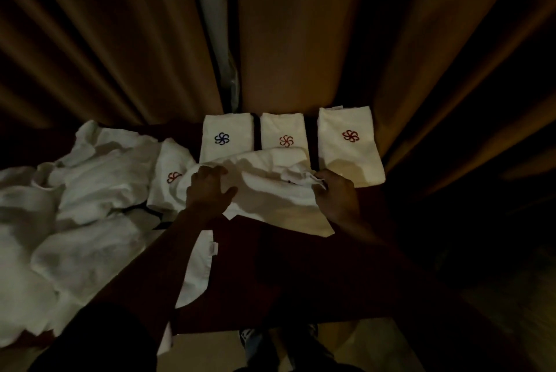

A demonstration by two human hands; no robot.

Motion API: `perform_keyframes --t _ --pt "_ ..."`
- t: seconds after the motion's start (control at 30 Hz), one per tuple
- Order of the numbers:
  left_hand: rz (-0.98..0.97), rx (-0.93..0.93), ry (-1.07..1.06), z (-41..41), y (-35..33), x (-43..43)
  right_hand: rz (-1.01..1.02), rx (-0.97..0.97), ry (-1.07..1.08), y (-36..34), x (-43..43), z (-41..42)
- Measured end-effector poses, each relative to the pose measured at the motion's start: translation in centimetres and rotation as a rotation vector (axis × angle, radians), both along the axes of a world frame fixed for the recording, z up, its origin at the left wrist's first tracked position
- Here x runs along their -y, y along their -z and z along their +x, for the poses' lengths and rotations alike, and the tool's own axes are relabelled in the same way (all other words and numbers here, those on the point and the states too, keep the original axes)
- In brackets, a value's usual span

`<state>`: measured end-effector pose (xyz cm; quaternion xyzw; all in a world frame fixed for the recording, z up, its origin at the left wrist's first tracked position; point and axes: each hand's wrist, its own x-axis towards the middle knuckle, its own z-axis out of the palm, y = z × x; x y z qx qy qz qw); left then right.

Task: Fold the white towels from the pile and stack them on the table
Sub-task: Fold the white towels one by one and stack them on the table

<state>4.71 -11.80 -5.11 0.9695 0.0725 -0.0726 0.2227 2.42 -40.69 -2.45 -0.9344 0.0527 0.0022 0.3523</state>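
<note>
A rumpled white towel [270,191] lies on the dark red table [285,275] in front of me. My left hand [207,191] rests on its left part with fingers spread. My right hand [337,194] pinches its right edge. Behind it three folded towels stand in a row: one with a blue flower logo [225,137], two with red logos [284,134] [349,143]. A loose pile of white towels [78,206] covers the table's left side, one with a red logo [168,173] on top.
Brown curtains [301,40] hang right behind the table, with a narrow gap near the middle. The table's near edge sits just above my shoes [249,338]. The right side of the room is dark.
</note>
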Motion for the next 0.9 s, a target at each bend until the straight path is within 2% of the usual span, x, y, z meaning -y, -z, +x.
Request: perform_keyframes --t 0.1,0.2,0.3,0.4,0.47,0.53,0.7,0.9 --pt "0.098 -0.05 -0.064 0.1 1.2 -2.4 -0.019 -0.02 0.05 0.5 -0.1 0.4" --pt "0.115 -0.175 -0.091 0.6 2.3 -4.5 -0.019 -0.062 0.079 0.9 0.0 0.7" --pt "0.123 -0.274 -0.043 0.8 2.6 -5.5 -0.002 -0.132 0.081 1.4 0.3 1.0" --pt "0.241 -0.359 0.027 0.9 2.7 -5.5 -0.007 -0.166 0.069 1.7 0.1 1.1" --pt "0.252 -0.388 0.03 0.9 2.6 -5.2 -0.011 -0.166 0.091 1.6 0.0 1.0" --pt "0.135 -0.347 -0.015 0.7 2.2 -4.8 0.004 -0.175 0.107 1.4 0.0 0.7" --pt "-0.135 -0.046 -0.142 -0.5 0.0 -4.1 0.033 -0.168 0.154 0.8 0.4 0.3" --pt "-0.151 0.01 -0.162 -1.0 -2.6 -5.3 0.074 -0.106 0.183 -0.7 1.3 -0.1"
